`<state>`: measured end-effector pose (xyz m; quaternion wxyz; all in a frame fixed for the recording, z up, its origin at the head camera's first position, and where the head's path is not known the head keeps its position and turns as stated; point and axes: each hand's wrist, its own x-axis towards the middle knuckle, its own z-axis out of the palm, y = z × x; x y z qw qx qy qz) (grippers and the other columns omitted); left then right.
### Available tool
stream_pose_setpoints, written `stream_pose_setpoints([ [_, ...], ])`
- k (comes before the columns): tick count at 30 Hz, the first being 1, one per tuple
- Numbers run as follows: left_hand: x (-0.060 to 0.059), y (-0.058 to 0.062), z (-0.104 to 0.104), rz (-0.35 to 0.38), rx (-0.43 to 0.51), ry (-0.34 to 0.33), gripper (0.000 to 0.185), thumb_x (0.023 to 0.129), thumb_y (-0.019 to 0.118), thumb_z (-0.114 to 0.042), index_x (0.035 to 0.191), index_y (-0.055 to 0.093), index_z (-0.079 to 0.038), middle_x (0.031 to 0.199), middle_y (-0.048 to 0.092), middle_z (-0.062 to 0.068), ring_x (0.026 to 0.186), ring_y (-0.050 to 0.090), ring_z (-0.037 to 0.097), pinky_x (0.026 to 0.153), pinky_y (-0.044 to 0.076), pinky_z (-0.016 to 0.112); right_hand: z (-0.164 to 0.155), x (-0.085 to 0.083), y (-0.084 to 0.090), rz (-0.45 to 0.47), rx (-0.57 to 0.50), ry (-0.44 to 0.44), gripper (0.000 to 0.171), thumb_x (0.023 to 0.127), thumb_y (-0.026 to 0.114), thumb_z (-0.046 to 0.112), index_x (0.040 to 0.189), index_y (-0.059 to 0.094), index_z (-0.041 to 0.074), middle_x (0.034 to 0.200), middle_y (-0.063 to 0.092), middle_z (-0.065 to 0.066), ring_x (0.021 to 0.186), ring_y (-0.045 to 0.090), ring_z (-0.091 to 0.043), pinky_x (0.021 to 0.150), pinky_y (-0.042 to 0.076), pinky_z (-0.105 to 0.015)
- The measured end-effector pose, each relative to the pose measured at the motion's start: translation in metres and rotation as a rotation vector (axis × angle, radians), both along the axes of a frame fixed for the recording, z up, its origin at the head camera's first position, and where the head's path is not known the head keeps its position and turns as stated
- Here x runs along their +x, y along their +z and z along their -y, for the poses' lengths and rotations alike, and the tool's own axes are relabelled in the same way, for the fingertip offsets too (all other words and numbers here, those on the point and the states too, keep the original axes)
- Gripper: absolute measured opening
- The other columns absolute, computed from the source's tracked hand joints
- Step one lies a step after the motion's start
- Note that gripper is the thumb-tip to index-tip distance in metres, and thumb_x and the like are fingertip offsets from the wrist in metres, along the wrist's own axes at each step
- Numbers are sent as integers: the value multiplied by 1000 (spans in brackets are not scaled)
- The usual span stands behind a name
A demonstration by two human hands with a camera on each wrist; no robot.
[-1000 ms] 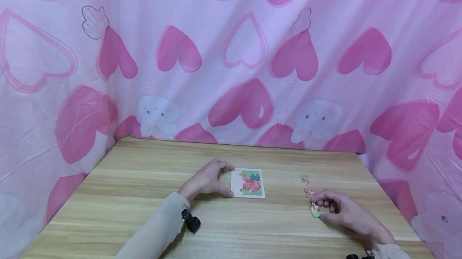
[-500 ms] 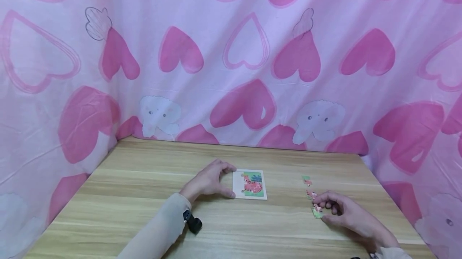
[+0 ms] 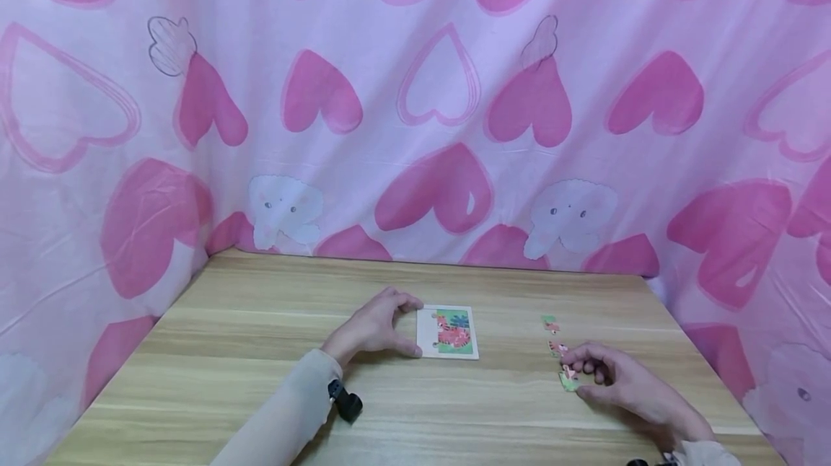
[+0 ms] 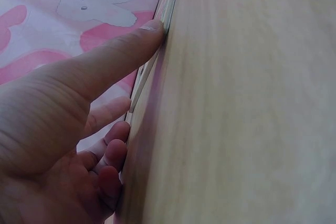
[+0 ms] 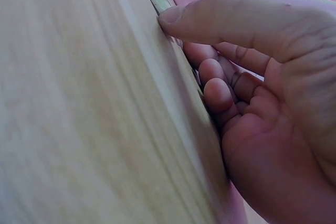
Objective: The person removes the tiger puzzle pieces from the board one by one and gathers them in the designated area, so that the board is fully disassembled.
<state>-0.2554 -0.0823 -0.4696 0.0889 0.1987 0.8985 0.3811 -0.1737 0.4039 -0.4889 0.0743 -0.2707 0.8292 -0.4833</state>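
A white jigsaw tray point(image 3: 425, 332) lies on the table, its right part filled with a red striped animal on green and its left strip bare. My left hand point(image 3: 373, 325) grips the tray's left side, thumb at the near corner and index finger at the far one; the left wrist view shows the thumb point(image 4: 152, 27) against its thin edge. To the right, my right hand point(image 3: 617, 378) pinches a green and pink puzzle piece point(image 3: 568, 381) between thumb and fingers. In the right wrist view the piece's green corner point(image 5: 158, 0) shows beyond the thumb, the rest hidden.
Two more puzzle pieces lie beyond the held one: a striped one point(image 3: 556, 349) close by my right fingertips and a green and red one point(image 3: 550, 324) farther back. Wood-grain table point(image 3: 363, 415) lies under everything. A pink heart-patterned curtain point(image 3: 350, 177) encloses its back and sides.
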Motion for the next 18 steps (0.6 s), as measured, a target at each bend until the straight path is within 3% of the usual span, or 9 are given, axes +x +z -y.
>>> stream_pose_setpoints([
  [18,-2,-2,1,-22,-9,-15,89,70,109,-40,148,69,-21,132,61,1,120,58,21,116,49,51,0,0,-1,-25,-20,16,42,96,80,-5,136,70,1,116,70,-15,99,60,-20,80,53,-27],
])
